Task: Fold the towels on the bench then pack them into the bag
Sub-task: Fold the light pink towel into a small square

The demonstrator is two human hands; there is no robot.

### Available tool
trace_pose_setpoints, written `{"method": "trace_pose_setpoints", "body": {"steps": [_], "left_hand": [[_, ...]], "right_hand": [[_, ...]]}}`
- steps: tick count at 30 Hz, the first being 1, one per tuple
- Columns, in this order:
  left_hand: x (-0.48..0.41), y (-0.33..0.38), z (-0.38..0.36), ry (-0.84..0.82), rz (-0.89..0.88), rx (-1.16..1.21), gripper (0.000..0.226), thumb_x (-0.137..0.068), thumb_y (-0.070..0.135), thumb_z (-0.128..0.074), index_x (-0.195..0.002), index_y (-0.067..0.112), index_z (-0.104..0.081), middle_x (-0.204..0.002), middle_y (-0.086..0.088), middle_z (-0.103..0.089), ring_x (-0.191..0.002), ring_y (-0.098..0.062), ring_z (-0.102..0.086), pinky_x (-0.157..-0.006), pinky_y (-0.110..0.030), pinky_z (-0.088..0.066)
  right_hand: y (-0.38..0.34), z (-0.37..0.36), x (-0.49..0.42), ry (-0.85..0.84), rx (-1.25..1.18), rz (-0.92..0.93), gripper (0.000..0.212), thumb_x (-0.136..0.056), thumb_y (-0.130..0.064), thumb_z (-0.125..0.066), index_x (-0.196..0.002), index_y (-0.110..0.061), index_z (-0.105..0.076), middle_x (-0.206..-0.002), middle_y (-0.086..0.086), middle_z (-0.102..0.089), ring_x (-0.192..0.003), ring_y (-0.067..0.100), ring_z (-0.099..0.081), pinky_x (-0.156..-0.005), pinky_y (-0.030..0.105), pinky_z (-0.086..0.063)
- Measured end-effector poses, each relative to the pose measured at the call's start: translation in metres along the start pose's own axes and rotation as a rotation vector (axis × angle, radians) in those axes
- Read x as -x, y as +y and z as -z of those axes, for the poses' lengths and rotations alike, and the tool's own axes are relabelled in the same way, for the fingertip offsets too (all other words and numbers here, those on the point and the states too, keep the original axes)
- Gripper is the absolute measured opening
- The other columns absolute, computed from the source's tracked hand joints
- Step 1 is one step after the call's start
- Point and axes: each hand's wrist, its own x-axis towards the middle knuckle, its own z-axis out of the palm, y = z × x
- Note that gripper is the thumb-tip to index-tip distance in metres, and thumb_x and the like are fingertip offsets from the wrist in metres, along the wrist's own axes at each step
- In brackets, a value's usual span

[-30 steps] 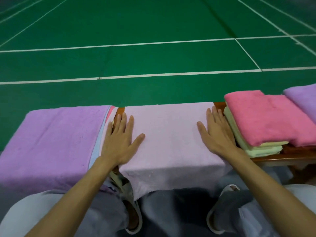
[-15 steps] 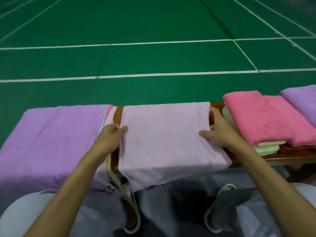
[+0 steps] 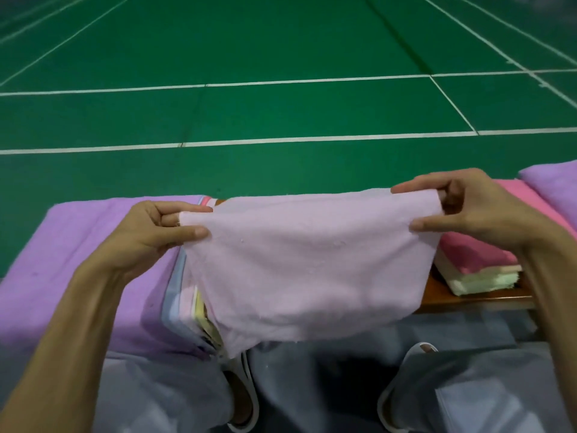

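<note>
Pale pink towel (image 3: 312, 260): held up over the middle of the bench (image 3: 468, 296), spread flat between both hands. Its top edge is pulled fairly taut. Its lower edge hangs down past the near edge of the bench, in front of the grey trousers (image 3: 312, 385). Contact between towel and bench top cannot be determined, since the cloth hides it.

Left hand (image 3: 150, 232): the towel's upper left corner is pinched, with the thumb on the near face and the fingers curled behind. The hand is held above the left part of the bench.

Right hand (image 3: 477, 210): the upper right corner is gripped, with the thumb on the near face and the fingers curled over the top edge. The hand is held above the right part of the bench.

Left end of the bench: covered by a spread purple towel (image 3: 78, 260); edges of blue, pink and yellow layers (image 3: 184, 307) are seen beneath it.

Right end of the bench: a folded pink towel (image 3: 468, 254) is stacked on folded pale green and cream towels (image 3: 477, 281). A second purple towel (image 3: 552, 185) lies just beyond that stack.

Beyond the bench: green court floor (image 3: 281, 42) marked with white lines (image 3: 312, 80).

Below the bench's near edge: white slippers (image 3: 246, 392) are noted.
</note>
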Motion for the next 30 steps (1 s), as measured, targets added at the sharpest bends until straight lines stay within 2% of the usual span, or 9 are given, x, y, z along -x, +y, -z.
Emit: {"method": "trace_pose_setpoints", "body": {"steps": [3, 5, 8, 11, 13, 17, 21, 25, 30], "left_hand": [[0.001, 0.006, -0.011, 0.117, -0.044, -0.359, 0.035, -0.064, 0.007, -0.089, -0.098, 0.009, -0.079, -0.074, -0.009, -0.077, -0.057, -0.003, -0.067, -0.056, -0.01, -0.05], [0.0, 0.005, -0.021, 0.186, -0.111, -0.603, 0.023, -0.071, 0.011, -0.09, -0.091, 0.016, -0.079, -0.049, 0.008, -0.065, -0.037, -0.001, -0.045, -0.041, -0.006, -0.033], [-0.002, 0.005, -0.024, 0.229, -0.154, -0.758, 0.018, -0.072, 0.019, -0.091, -0.086, 0.021, -0.08, -0.051, 0.009, -0.067, -0.038, -0.002, -0.047, -0.041, -0.008, -0.032], [-0.007, 0.01, -0.016, 0.211, -0.091, -0.737, 0.013, -0.074, 0.02, -0.089, -0.083, 0.019, -0.079, -0.059, 0.002, -0.073, -0.05, -0.008, -0.068, -0.054, -0.021, -0.053], [-0.013, 0.015, -0.014, 0.231, -0.075, -0.712, 0.012, -0.079, 0.022, -0.085, -0.082, 0.014, -0.077, -0.057, -0.005, -0.072, -0.049, -0.016, -0.069, -0.056, -0.025, -0.052], [-0.044, 0.027, -0.017, 0.319, -0.138, -0.44, 0.013, -0.092, 0.012, -0.075, -0.084, 0.008, -0.067, -0.053, -0.009, -0.068, -0.039, -0.015, -0.061, -0.041, -0.02, -0.046], [-0.074, 0.055, -0.021, 0.263, -0.416, 0.013, 0.018, -0.097, 0.006, -0.067, -0.087, 0.017, -0.057, -0.082, -0.011, -0.079, -0.074, -0.026, -0.078, -0.069, -0.036, -0.064], [-0.067, 0.085, -0.02, 0.305, -0.665, 0.237, 0.021, -0.088, 0.013, -0.079, -0.085, 0.021, -0.06, -0.084, -0.005, -0.078, -0.089, -0.027, -0.077, -0.086, -0.038, -0.06], [-0.028, 0.067, -0.001, 0.15, -0.621, 0.116, 0.023, -0.082, 0.011, -0.08, -0.075, 0.019, -0.061, -0.068, 0.005, -0.071, -0.076, -0.021, -0.076, -0.066, -0.025, -0.056]], "right_hand": [[0.008, -0.004, -0.009, 0.053, 0.461, 0.011, 0.04, -0.086, -0.003, -0.078, -0.119, -0.024, -0.072, -0.101, -0.002, -0.076, -0.09, 0.012, -0.071, -0.083, 0.033, -0.059], [0.015, -0.006, -0.011, 0.048, 0.548, -0.022, 0.029, -0.091, -0.011, -0.074, -0.117, -0.025, -0.074, -0.104, -0.006, -0.074, -0.095, 0.01, -0.068, -0.085, 0.033, -0.055], [0.014, -0.004, -0.012, 0.044, 0.543, -0.017, 0.019, -0.093, -0.016, -0.073, -0.107, -0.027, -0.079, -0.096, -0.013, -0.076, -0.091, 0.01, -0.069, -0.08, 0.034, -0.056], [0.005, 0.001, -0.014, 0.108, 0.463, -0.032, 0.012, -0.085, -0.03, -0.078, -0.095, -0.024, -0.082, -0.081, -0.003, -0.078, -0.075, 0.015, -0.071, -0.078, 0.048, -0.058], [0.001, 0.005, -0.02, 0.199, 0.473, -0.028, 0.021, -0.08, -0.041, -0.078, -0.088, -0.022, -0.082, -0.07, 0.008, -0.075, -0.062, 0.02, -0.067, -0.072, 0.048, -0.058], [-0.015, 0.006, -0.054, 0.414, 0.423, 0.04, 0.009, -0.096, -0.021, -0.07, -0.095, -0.018, -0.079, -0.052, 0.0, -0.068, -0.041, 0.007, -0.059, -0.05, 0.024, -0.053], [-0.042, 0.009, -0.09, 0.605, 0.037, 0.196, 0.016, -0.103, -0.016, -0.058, -0.094, -0.016, -0.072, -0.07, -0.002, -0.076, -0.056, 0.025, -0.073, -0.053, 0.036, -0.062], [-0.068, 0.02, -0.087, 0.71, -0.194, 0.473, 0.012, -0.103, -0.019, -0.057, -0.096, -0.018, -0.067, -0.082, 0.002, -0.079, -0.079, 0.028, -0.077, -0.074, 0.038, -0.063], [-0.061, 0.013, -0.05, 0.585, -0.198, 0.441, 0.011, -0.097, -0.008, -0.063, -0.088, -0.011, -0.068, -0.075, 0.001, -0.077, -0.07, 0.024, -0.076, -0.068, 0.036, -0.063]]}}
